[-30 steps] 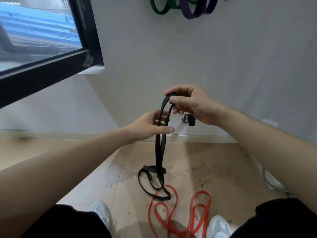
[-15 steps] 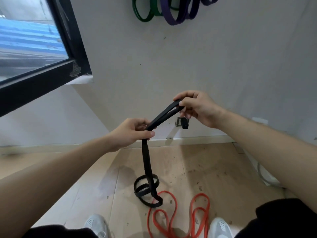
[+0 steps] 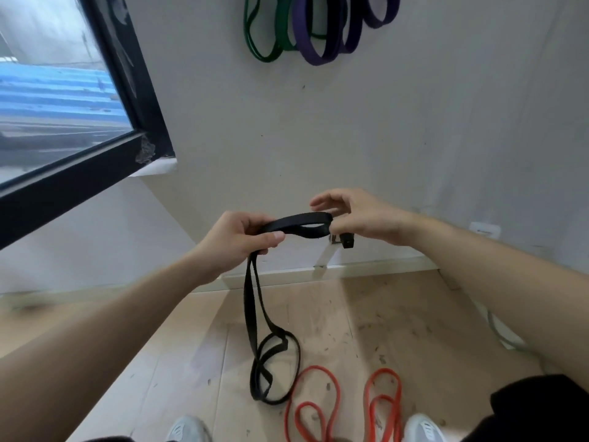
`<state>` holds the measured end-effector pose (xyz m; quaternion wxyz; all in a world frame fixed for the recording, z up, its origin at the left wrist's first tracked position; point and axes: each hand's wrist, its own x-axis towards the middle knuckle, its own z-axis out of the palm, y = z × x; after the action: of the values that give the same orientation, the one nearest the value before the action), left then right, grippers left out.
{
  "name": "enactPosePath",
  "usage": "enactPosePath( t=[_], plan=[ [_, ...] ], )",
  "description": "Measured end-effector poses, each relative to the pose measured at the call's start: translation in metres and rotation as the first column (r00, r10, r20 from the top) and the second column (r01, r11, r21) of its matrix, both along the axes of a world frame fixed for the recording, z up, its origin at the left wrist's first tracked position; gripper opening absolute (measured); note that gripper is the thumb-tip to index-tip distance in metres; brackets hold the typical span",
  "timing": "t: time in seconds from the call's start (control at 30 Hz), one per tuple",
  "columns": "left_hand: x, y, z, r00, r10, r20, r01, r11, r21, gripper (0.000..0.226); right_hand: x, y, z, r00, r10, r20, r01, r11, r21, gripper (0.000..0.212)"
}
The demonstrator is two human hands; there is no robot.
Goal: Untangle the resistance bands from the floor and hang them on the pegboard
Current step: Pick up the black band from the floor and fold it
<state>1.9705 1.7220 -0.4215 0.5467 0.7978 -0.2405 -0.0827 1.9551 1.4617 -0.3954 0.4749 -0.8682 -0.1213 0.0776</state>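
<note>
A black resistance band [image 3: 255, 307] runs from my hands down to the wooden floor [image 3: 398, 314], where its lower part lies in twisted loops. My left hand [image 3: 239, 239] grips both strands. A short loop of the band stretches level to my right hand [image 3: 360, 215], which holds the loop's end with its lower fingers while the index finger is lifted straight. A red band [image 3: 318, 406] lies coiled on the floor by my feet, touching the black loops. Green bands [image 3: 261, 43] and purple bands [image 3: 315, 49] hang high on the wall.
A black-framed window [image 3: 95, 173] fills the upper left. A small black fitting [image 3: 345, 241] sticks out of the wall just under my right hand. A white outlet [image 3: 484, 229] and a grey cable [image 3: 502, 334] sit at the right. My white shoes [image 3: 188, 429] are at the bottom edge.
The held loop has gone from upright to slanted to level. My left hand has risen to the height of my right hand, whose index finger has lifted. The view has tilted upward.
</note>
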Motion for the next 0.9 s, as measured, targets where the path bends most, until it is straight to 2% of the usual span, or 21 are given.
enactPosePath(
  t=[0.13, 0.3, 0.47, 0.63, 0.77, 0.9],
  plan=[
    [-0.005, -0.004, 0.008, 0.999, -0.034, 0.042, 0.032, 0.999, 0.029, 0.013, -0.009, 0.024, 0.017, 0.979, 0.122, 0.160, -0.090, 0.977, -0.194, 0.050],
    [-0.008, -0.003, 0.012, 0.992, -0.076, 0.098, 0.071, 0.996, 0.049, 0.017, -0.020, 0.042, 0.012, 0.967, 0.178, 0.182, -0.114, 0.941, -0.317, 0.017],
    [-0.011, -0.001, 0.001, 0.981, -0.098, 0.166, 0.077, 0.989, 0.126, 0.018, -0.028, 0.043, 0.012, 0.973, 0.160, 0.166, -0.100, 0.941, -0.324, 0.027],
    [-0.010, -0.007, -0.014, 0.991, -0.109, 0.082, 0.097, 0.986, 0.138, 0.015, -0.027, 0.035, 0.005, 0.972, 0.109, 0.210, -0.061, 0.973, -0.222, 0.022],
    [-0.010, -0.012, -0.023, 0.992, -0.115, 0.058, 0.104, 0.982, 0.161, 0.019, -0.026, 0.025, 0.009, 0.969, 0.024, 0.247, -0.025, 1.000, 0.002, 0.018],
    [-0.006, -0.013, -0.033, 0.993, -0.105, 0.057, 0.088, 0.967, 0.237, 0.010, -0.024, 0.015, 0.018, 0.937, -0.124, 0.326, 0.068, 0.981, 0.179, 0.019]
  ],
)
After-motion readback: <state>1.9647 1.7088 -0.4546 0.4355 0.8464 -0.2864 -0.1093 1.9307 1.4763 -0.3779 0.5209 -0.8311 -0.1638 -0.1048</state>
